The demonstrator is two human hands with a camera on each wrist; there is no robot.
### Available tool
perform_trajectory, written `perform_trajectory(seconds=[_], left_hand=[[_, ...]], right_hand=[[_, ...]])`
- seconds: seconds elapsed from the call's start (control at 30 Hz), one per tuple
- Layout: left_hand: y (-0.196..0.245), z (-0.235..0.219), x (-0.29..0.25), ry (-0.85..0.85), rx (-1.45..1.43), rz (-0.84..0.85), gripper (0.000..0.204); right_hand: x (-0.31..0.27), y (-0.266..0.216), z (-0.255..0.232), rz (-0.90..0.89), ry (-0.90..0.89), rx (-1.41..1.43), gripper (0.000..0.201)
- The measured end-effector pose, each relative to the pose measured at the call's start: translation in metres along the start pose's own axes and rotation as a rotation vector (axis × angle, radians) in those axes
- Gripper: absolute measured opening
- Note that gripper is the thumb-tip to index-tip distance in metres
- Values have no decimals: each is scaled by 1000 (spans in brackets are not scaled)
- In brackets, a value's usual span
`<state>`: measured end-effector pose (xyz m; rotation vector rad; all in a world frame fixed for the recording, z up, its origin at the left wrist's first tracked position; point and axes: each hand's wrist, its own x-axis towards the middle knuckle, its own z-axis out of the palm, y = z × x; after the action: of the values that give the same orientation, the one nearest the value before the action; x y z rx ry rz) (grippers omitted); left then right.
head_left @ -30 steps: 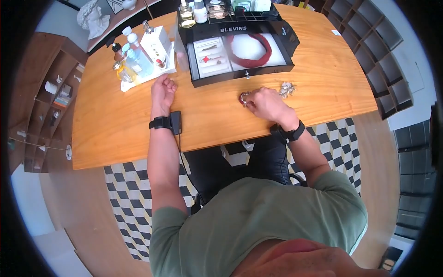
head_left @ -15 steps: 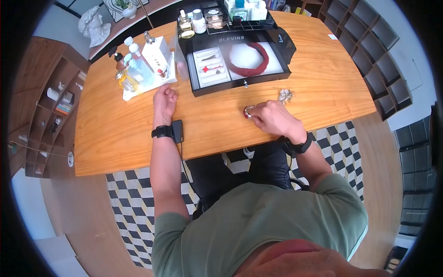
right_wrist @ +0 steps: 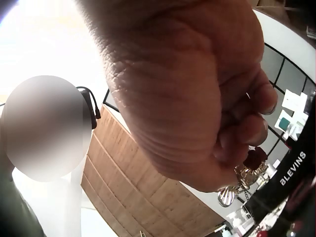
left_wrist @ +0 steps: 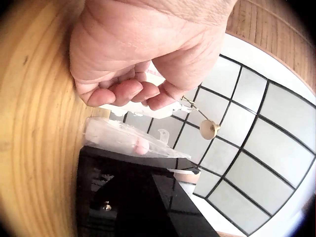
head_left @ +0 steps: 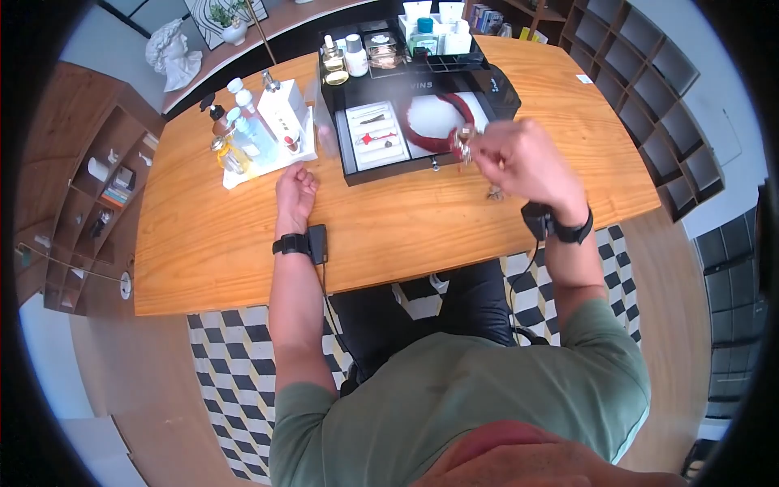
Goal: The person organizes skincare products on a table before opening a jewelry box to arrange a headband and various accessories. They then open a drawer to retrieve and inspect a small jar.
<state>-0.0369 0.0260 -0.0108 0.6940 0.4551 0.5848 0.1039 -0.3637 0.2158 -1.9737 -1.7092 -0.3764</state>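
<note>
My right hand is raised above the wooden table, just in front of the black jewellery box. It pinches a silver trinket with a dark red stone; in the right wrist view the trinket hangs below the curled fingers. A red loop lies in the box's open white-lined drawer. A small silver piece lies on the table under that hand. My left hand rests on the table left of the box, fingers curled in, holding nothing.
A white tray with several bottles stands left of the box. More bottles and jars sit on top of the box. A white bust stands at the back left. Shelving flanks the table on the right, and a checkered floor lies below.
My right hand has lifted the red-stoned trinket off the table and carried it up toward the open drawer. The left hand has stayed put.
</note>
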Motion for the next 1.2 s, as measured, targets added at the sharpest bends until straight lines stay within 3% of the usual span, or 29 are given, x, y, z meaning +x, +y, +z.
perform_trajectory(seconds=[0.13,0.2,0.33,0.63,0.93,1.2], left_hand=[[0,-3,2,-14,-31,9,14],[-1,-5,3,-29,-32,14,13],[-3,-9,8,-9,-45,7,12],[-1,0,-2,-10,-53,20,7],[1,0,-3,-26,-34,11,8],[1,2,-3,-15,-13,15,10]], right_hand=[[38,24,-21,-62,64,-95,9],[53,34,-27,60,54,-127,11],[75,56,-21,-117,119,-84,16],[68,88,41,-2,-27,21,12],[73,80,45,76,-94,-2,11],[66,103,83,69,-228,-99,11]])
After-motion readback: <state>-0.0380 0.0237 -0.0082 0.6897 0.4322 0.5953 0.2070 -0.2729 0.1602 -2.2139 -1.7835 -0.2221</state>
